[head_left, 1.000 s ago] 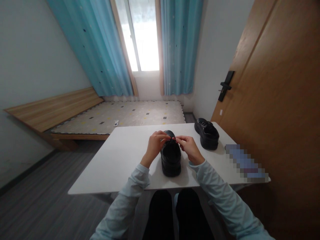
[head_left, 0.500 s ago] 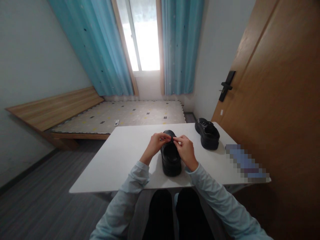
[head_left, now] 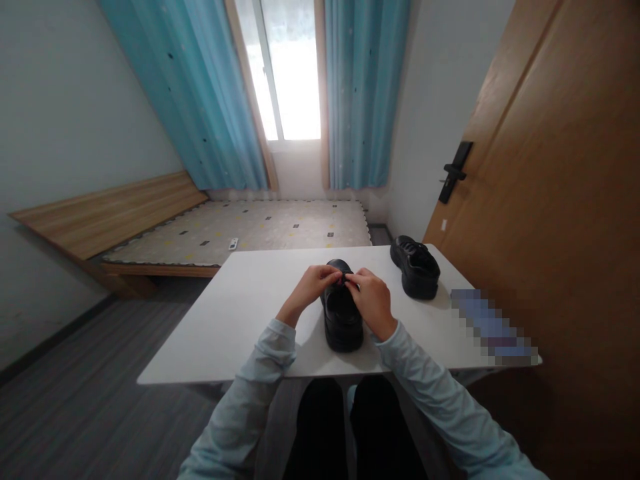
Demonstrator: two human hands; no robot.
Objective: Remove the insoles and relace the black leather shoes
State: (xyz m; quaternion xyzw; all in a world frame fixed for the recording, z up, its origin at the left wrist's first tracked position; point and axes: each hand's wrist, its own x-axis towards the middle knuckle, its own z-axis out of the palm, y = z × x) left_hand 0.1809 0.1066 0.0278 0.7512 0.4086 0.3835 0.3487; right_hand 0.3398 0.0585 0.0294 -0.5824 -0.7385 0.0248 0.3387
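A black lace-up shoe (head_left: 343, 327) stands upright on the white table, its heel towards me and its toe pointing away. My left hand (head_left: 319, 281) comes over the shoe's left side, thumb and fingers pinched together on the dark shoelace at the front of the opening. From the right, my right hand (head_left: 371, 293) pinches the same lacing, its fingertips close to those of the left. The lace itself is small and mostly covered by my fingers. To the right sits a second black shoe (head_left: 420, 280), with laces across its top, apart from both hands.
The white table (head_left: 215, 333) reaches almost to my knees. At its right end lies a blurred-out bluish item (head_left: 493, 323). Beyond the table is a bed (head_left: 280, 223) with a small white remote-like object (head_left: 233, 244) on it. A wooden door (head_left: 560, 200) stands close on the right.
My right hand has turned slightly, its fingers now more bent at the lace. The left hand has shifted very little. Both shoes have stayed in place.
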